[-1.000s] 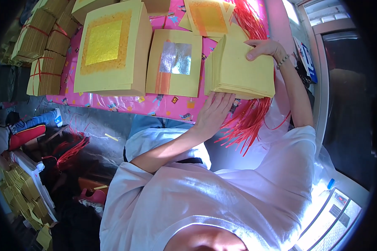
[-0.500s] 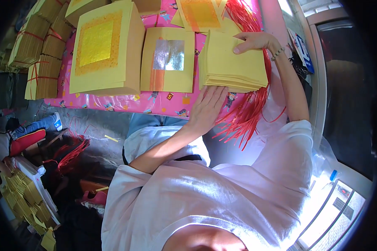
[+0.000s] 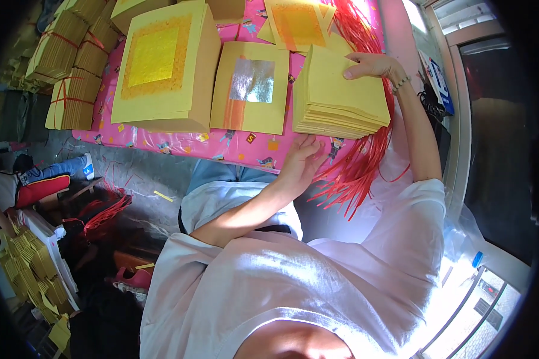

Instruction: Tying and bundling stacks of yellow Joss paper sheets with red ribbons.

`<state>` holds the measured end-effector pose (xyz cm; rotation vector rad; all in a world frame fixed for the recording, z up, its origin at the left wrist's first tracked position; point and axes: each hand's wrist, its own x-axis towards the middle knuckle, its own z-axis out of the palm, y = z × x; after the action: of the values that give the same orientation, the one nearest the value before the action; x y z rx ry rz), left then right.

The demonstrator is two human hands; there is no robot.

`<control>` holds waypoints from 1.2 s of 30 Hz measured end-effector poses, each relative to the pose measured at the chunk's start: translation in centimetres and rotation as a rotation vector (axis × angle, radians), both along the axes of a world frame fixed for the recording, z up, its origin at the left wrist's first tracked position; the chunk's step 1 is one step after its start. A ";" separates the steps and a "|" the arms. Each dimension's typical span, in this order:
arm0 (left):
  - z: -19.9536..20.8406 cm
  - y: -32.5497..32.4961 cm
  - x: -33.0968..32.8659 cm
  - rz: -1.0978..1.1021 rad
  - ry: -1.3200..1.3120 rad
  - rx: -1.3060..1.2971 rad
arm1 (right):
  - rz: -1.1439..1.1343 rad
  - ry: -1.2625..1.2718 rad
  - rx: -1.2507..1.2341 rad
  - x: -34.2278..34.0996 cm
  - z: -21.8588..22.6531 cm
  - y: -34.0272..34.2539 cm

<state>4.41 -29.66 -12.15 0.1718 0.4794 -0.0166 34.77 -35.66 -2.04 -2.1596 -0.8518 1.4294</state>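
Note:
A thick stack of plain yellow paper sheets (image 3: 341,90) lies on the pink patterned table cover (image 3: 179,142), its front edges slightly uneven. My right hand (image 3: 374,67) grips the stack's far right corner; the thumb rests on top and the other fingers go out of sight behind the edge. Just in front of the stack is my left hand (image 3: 304,160), apart from the paper, with nothing in it and its fingers loosely bent and spread. Left of the stack sits a yellow sheet with a silver square (image 3: 251,81).
A tall paper pile with a gold square (image 3: 153,60) stands farther left, beside bundles tied with red string (image 3: 75,99). Red plastic strands (image 3: 356,173) hang over the table's front edge. Orange-marked sheets (image 3: 296,24) lie behind the stack. A window frame (image 3: 461,119) borders the right.
My left hand has drawn back from the stack's front edge, and its fingers have gone from flat to bent. The right hand keeps its place at the corner. The view has shifted slightly.

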 end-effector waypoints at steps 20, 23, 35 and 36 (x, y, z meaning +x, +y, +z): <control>1.9 1.6 5.2 0.064 0.111 0.252 | -0.141 0.278 0.165 3.9 -0.9 -2.3; 2.6 3.1 5.2 0.078 0.024 0.383 | -0.126 0.283 0.253 2.5 0.8 -2.2; 4.8 15.4 2.8 0.000 0.125 0.655 | -0.454 0.248 0.376 -11.5 5.6 5.8; 4.8 16.0 2.9 0.022 0.135 0.674 | -0.505 0.274 0.391 -12.1 4.9 6.0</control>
<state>7.27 -13.64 -7.34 0.8305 0.6090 0.1583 22.69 -29.62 2.84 -1.6752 -0.4007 1.1485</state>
